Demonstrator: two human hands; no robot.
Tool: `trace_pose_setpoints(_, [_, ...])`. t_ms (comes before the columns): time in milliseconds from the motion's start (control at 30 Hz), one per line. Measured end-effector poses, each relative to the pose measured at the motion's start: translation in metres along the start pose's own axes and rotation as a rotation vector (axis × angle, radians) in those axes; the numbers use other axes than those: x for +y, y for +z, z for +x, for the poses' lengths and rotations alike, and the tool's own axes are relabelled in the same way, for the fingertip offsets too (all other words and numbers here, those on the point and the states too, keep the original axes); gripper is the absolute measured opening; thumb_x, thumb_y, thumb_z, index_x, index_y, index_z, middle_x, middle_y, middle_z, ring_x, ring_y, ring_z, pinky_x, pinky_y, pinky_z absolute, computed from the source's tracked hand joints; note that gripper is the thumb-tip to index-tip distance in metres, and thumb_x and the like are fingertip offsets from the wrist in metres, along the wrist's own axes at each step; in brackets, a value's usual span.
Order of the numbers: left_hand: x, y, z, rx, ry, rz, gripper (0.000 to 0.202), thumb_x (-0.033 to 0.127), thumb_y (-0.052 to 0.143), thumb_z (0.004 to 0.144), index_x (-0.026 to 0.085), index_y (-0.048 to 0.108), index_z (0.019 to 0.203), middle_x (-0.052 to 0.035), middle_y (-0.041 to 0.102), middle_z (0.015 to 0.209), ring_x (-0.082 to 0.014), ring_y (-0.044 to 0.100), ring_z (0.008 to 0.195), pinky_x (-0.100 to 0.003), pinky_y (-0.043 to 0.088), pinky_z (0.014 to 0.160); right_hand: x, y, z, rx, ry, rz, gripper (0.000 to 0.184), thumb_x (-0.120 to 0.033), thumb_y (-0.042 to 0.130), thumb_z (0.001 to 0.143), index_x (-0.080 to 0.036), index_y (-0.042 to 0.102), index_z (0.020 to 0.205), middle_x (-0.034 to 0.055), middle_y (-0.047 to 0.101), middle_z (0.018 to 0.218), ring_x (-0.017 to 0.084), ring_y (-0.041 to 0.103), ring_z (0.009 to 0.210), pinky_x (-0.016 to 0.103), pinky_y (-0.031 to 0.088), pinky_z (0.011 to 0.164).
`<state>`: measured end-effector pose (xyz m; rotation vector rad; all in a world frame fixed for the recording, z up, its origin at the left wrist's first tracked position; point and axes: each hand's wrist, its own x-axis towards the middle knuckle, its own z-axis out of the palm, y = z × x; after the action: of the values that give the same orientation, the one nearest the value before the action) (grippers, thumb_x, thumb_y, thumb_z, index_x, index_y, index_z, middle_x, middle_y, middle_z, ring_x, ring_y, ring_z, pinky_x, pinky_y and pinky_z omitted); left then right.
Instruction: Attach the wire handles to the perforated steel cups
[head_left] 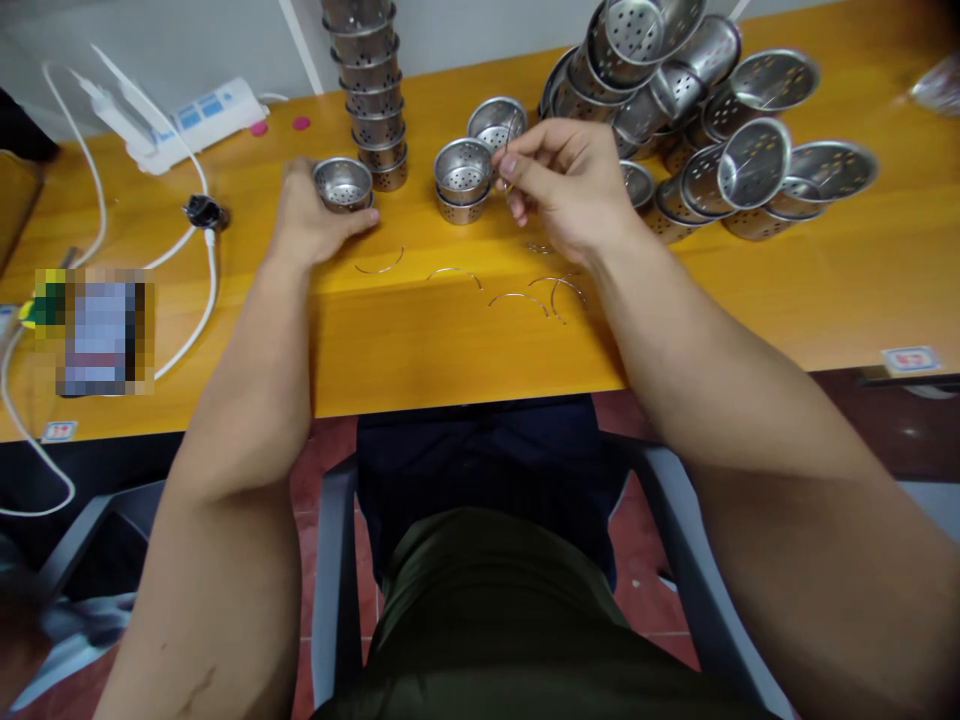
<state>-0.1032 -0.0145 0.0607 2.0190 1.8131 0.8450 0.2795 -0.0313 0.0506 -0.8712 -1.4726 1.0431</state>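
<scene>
Head view: the left hand (pixel 311 215) rests on the orange table (pixel 825 280), its grip closed around a perforated steel cup (pixel 343 182). The right hand (pixel 570 185) has its grip pinched on a thin curved wire (pixel 508 142) (hard to see), just beside two stacked cups (pixel 463 178). More bent wires (pixel 517 298) lie on the table between the arms.

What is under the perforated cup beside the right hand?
A second perforated cup sits nested under the top cup; only its lower band shows. Its inside is covered.
</scene>
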Motion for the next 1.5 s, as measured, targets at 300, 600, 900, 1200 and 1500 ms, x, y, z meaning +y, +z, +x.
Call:
trace_pose_setpoints(300, [0.018, 0.014, -0.002, -0.007, 0.098, 0.035, 0.066, 0.015, 0.098, 0.123, 0.020, 0.045, 0.162, -0.0025, 0.061, 0.168, -0.0117, 0.056, 0.145, -0.034, 0.051, 0.141, -0.002, 0.004, -0.003, 0.005, -0.007, -0.004, 0.070, -0.092, 0.116, 0.077, -0.034, 0.084, 0.098, 0.0017, 0.087, 0.091, 0.019, 0.052, 0.063, 0.045, 0.048, 0.064])
trace_pose_setpoints(600, [0.000, 0.021, 0.012, -0.059, 0.088, -0.134, 0.057, 0.031, 0.101, 0.123, 0.024, 0.052, 0.150, 0.0037, 0.073, 0.153, -0.0120, 0.063, 0.128, -0.040, 0.057, 0.126, -0.005, 0.005, -0.004, 0.002, -0.028, 0.020, 0.067, -0.089, 0.120, 0.076, -0.034, 0.087, 0.095, 0.0004, 0.085, 0.088, 0.018, 0.053, 0.059, 0.045, 0.048, 0.061])
trace_pose_setpoints(900, [-0.021, 0.041, 0.027, 0.047, 0.191, -0.235, 0.078, 0.085, 0.092, 0.118, 0.029, 0.042, 0.139, 0.0093, 0.069, 0.137, -0.0092, 0.053, 0.116, -0.035, 0.058, 0.113, -0.002, 0.002, -0.003, -0.030, -0.014, -0.017, 0.069, -0.093, 0.117, 0.082, -0.036, 0.084, 0.101, -0.0019, 0.087, 0.091, 0.019, 0.055, 0.064, 0.045, 0.053, 0.065])
trace_pose_setpoints(1200, [-0.019, 0.053, 0.034, -0.097, 0.274, -0.234, 0.099, 0.123, 0.045, 0.111, 0.032, 0.043, 0.150, 0.0075, 0.072, 0.132, -0.0168, 0.048, 0.117, -0.045, 0.054, 0.104, -0.002, 0.003, -0.002, -0.050, -0.039, 0.004, 0.070, -0.094, 0.117, 0.083, -0.033, 0.087, 0.100, 0.0013, 0.084, 0.089, 0.018, 0.055, 0.060, 0.045, 0.051, 0.064])
trace_pose_setpoints(1500, [-0.002, 0.056, 0.025, -0.094, 0.302, -0.204, 0.098, 0.126, 0.038, 0.108, 0.034, 0.042, 0.144, 0.0065, 0.076, 0.121, -0.0217, 0.053, 0.121, -0.049, 0.047, 0.105, 0.004, 0.004, -0.003, -0.036, -0.075, -0.024, 0.058, -0.087, 0.116, 0.086, -0.038, 0.088, 0.098, 0.0011, 0.086, 0.088, 0.023, 0.056, 0.059, 0.047, 0.053, 0.061])
